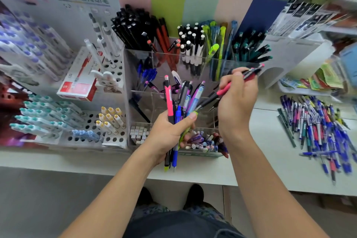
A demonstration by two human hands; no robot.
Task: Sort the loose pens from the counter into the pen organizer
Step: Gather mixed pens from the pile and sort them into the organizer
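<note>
**Pink-barrelled pen pinched over clear acrylic organizer**

Clear acrylic pen organizer (193, 58) at the back of the white counter (260, 170), split into compartments: black and red pens rear left, white-capped ones rear centre, green and teal ones rear right, blue ones in a middle cell, mixed caps in the low front cell.

Left hand (170, 135) in front of the organizer, fingers and thumb curled tight round a bundle of pens (181, 106) fanned upward, tips poking out below the palm. Pink, blue, purple and black barrels in that bundle, one lime-green barrel under the thumb.

Right hand (238, 98) raised just right of the bundle, above the organizer's right-hand cells. Fingers curled, pinching a pink-and-black pen (224, 91) that slants down-left toward the bundle. A second dark pen with a pink end (253, 70) jutting out up-right past the fingers; blurred, so exact hold on it cannot be told.

Loose pens pile (318, 127) spread on the counter at the right, well apart from both hands: mostly blue, with purple, red, teal and grey mixed in, lying at all angles.

Perforated white pen rack (114, 91) left of the organizer, with teal-capped and yellow-capped pens. Red-and-white pen box (79, 85) leaning against it. Shelf of packaged goods (309, 19) at upper right, blurred.
</note>
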